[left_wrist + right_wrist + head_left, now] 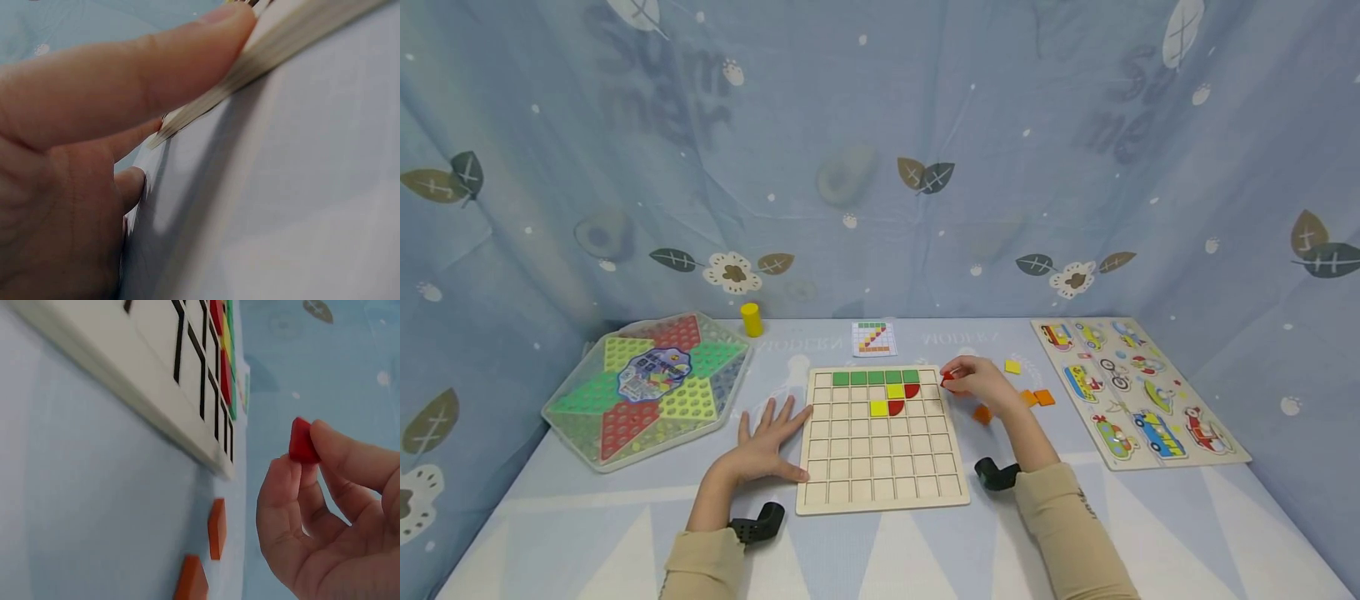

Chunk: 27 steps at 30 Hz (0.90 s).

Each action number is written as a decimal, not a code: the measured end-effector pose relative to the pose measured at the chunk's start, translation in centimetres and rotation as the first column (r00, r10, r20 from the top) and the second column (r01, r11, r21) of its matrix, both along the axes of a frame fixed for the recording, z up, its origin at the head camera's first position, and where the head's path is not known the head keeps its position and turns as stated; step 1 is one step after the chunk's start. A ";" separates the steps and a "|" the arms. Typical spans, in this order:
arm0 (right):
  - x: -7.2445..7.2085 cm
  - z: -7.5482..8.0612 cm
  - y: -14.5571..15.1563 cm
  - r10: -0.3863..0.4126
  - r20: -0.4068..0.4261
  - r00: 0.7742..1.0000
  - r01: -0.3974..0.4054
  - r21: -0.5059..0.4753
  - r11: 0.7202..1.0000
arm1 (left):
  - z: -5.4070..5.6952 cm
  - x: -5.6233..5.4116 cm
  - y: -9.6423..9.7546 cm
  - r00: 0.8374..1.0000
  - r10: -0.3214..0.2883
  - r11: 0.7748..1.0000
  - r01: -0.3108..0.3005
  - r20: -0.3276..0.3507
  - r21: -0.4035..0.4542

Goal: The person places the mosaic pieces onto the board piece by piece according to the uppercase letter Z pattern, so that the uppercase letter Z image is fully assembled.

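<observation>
A wooden grid board lies in the middle of the table, with a row of green squares, two yellow squares and two red quarter-circle pieces set in its upper cells. My left hand spreads its fingers at the board's left edge, and the thumb touches the board's side. Just off the upper right corner, my right hand pinches a red piece between thumb and fingertips, held up above the table in the right wrist view.
Loose orange squares and one yellow square lie right of the board. Behind it is a pattern card. A Chinese checkers box and yellow cylinder stand left; a picture puzzle board lies right.
</observation>
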State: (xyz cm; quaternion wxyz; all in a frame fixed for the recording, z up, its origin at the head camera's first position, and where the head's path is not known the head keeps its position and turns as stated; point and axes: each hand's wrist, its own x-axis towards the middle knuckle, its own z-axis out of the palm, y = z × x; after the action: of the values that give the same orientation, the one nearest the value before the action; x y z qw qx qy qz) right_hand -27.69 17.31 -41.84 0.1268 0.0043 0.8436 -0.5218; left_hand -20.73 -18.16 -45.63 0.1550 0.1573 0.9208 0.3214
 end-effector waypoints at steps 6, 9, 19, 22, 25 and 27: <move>0.7 -0.3 -2.4 0.069 0.019 0.997 -0.069 0.005 0.998 | 0.0 0.0 0.0 1.000 -0.003 1.000 0.003 0.003 -0.002; 0.9 -0.6 -3.7 0.118 0.022 0.993 -0.118 0.016 0.993 | 0.0 0.0 0.0 1.000 -0.006 1.000 0.006 -0.001 -0.001; 1.3 -1.0 -6.5 0.245 0.055 0.968 -0.246 0.014 0.969 | -0.2 -0.1 -0.1 1.000 -0.004 1.000 0.004 0.001 -0.006; 1.4 -1.0 -7.0 0.250 0.065 0.966 -0.252 0.019 0.968 | -0.2 -0.2 -0.1 1.000 -0.007 1.000 0.007 0.000 -0.006; 1.4 -1.1 -7.4 0.248 0.083 0.965 -0.249 0.005 0.968 | -0.2 -0.2 -0.1 1.000 -0.008 1.000 0.008 -0.002 -0.005; 1.4 -1.1 -7.6 0.241 0.088 0.967 -0.243 0.011 0.970 | -0.2 -0.1 -0.1 1.000 -0.006 1.000 0.006 -0.002 -0.006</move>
State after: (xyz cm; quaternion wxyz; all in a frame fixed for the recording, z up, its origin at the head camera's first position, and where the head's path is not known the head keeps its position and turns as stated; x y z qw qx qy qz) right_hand -26.25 9.75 -42.98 0.2256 -0.0750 0.8371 -0.4927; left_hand -20.85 -18.22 -45.83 0.1558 0.1599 0.9215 0.3179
